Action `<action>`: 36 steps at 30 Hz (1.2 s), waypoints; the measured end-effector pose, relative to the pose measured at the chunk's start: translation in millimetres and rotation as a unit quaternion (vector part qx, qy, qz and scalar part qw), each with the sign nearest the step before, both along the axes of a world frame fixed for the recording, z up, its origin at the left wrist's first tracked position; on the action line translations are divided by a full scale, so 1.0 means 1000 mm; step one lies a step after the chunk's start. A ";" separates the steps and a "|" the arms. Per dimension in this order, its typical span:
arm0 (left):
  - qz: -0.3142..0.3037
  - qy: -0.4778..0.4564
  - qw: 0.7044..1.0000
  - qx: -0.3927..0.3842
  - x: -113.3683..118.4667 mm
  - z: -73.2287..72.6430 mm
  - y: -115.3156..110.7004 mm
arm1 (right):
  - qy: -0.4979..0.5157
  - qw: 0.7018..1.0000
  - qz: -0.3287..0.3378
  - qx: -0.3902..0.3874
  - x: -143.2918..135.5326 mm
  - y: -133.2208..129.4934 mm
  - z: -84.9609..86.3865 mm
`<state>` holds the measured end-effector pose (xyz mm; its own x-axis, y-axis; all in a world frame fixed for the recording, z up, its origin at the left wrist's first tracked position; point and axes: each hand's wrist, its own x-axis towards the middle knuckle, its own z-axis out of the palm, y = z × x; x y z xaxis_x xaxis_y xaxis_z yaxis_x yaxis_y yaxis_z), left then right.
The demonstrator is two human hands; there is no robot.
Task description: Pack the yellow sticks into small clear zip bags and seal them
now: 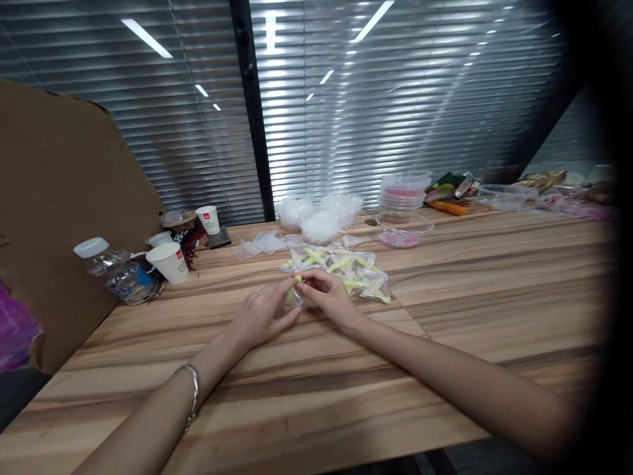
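Observation:
A small clear plastic bag (293, 299) with something yellow inside is between my two hands, low over the table. My left hand (267, 311) is closed on the bag from the left. My right hand (330, 298) meets it from the right, its thumb and fingers pinched at a small yellow piece (298, 279) by the bag's top. What exactly the yellow piece is, I cannot make out. Just beyond my hands lies a pile of filled clear bags (346, 265), holding yellow and pale pieces.
Flat clear bags (267, 243) and fluffy white bundles (319, 226) lie behind the pile. A round clear tub (404, 227) with pink bits stands right of them, before stacked tubs (403, 190). Paper cups (169, 262) and a plastic bottle (119, 272) are at left, beside a cardboard panel (64, 198).

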<state>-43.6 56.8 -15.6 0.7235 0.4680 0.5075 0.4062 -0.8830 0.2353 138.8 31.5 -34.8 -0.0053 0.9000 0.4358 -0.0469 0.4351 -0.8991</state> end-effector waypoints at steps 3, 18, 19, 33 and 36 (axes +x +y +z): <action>-0.001 0.002 1.000 0.001 0.000 0.000 0.000 | 0.000 1.000 -0.003 0.004 0.000 -0.001 0.001; -0.006 -0.007 1.000 0.010 0.000 -0.001 -0.001 | -0.035 0.999 -0.023 0.033 0.000 -0.003 0.002; -0.006 -0.006 1.000 0.008 0.000 -0.001 -0.001 | -0.035 0.999 -0.024 0.033 0.000 -0.003 0.002; 0.013 -0.111 0.981 -0.159 0.003 -0.002 -0.004 | 0.016 1.000 -0.018 0.001 -0.002 -0.006 0.007; -0.055 -0.181 0.926 -0.328 0.006 0.002 -0.003 | 0.042 0.999 -0.024 -0.004 -0.002 -0.006 0.009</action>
